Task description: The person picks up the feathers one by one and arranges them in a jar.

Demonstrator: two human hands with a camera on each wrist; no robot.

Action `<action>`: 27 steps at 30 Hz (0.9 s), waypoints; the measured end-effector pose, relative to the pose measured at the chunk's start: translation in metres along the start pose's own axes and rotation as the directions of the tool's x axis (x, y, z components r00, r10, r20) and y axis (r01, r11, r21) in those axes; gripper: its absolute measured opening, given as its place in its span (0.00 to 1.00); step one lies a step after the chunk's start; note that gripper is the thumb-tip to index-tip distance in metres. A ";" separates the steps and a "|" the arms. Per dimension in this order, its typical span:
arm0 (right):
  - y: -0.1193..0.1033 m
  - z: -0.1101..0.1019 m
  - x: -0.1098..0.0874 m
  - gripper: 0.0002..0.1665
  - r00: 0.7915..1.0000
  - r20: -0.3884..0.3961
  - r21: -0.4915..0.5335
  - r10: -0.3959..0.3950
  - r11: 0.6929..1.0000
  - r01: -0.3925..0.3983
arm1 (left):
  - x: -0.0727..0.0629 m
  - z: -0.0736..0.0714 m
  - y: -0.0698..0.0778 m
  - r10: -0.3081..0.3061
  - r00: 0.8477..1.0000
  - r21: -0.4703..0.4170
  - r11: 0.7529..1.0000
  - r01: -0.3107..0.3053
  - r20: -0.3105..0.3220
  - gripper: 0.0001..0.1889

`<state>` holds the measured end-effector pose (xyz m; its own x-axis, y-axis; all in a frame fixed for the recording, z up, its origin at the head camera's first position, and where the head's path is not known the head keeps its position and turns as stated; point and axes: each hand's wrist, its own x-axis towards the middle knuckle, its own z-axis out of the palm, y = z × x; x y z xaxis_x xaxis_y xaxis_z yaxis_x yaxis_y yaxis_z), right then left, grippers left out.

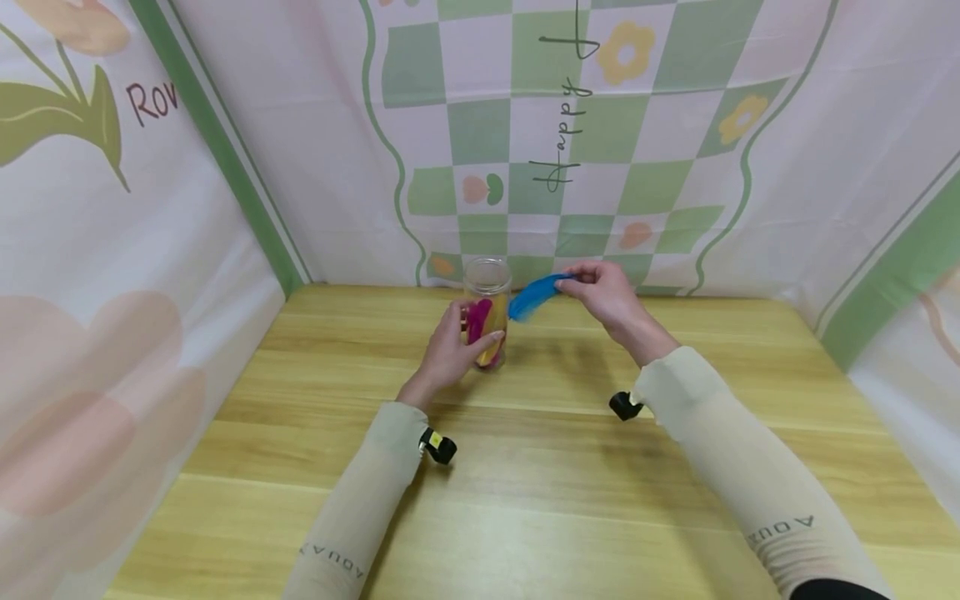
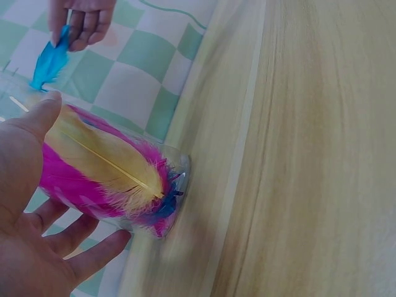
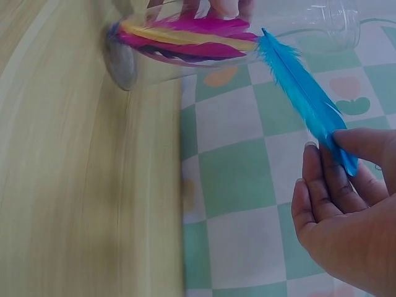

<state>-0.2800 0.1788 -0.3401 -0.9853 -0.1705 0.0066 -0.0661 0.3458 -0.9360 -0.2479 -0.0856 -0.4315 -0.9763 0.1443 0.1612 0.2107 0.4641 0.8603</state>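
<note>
A clear jar point(image 1: 487, 277) stands near the far edge of the table, its round mouth uppermost. Inside are magenta, yellow and dark blue feathers point(image 2: 105, 161), their lower ends bunched near the base. My left hand point(image 1: 447, 348) grips the jar from the left, thumb on the near side and fingers around the far side. Between thumb and fingertips, my right hand point(image 1: 609, 302) pinches one end of a bright blue feather point(image 3: 303, 93). That feather slants down towards the jar, its free end outside, close to the jar's right side.
The wooden table point(image 1: 495, 500) extends towards me. Behind it hangs a cloth point(image 1: 540, 125) with green and white checks, flowers and lettering. Another printed cloth point(image 1: 112, 250) covers the left side. A small black camera point(image 1: 624, 406) sits at my right cuff.
</note>
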 end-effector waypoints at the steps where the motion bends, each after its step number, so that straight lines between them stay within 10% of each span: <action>1: 0.000 0.000 0.000 0.20 1.000 0.000 0.000 -0.002 1.000 0.002 | 0.000 0.000 0.000 0.002 1.000 0.000 1.000 -0.002 0.000 0.36; 27: -0.019 0.013 0.007 0.16 0.997 -0.048 0.089 -0.058 0.994 0.062 | 0.001 0.002 -0.002 -0.027 1.000 -0.007 1.000 0.027 -0.013 0.37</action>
<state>-0.2836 0.1592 -0.3263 -0.9862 -0.1462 0.0774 -0.1127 0.2511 -0.9614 -0.2490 -0.0844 -0.4337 -0.9822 0.1207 0.1441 0.1840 0.4618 0.8677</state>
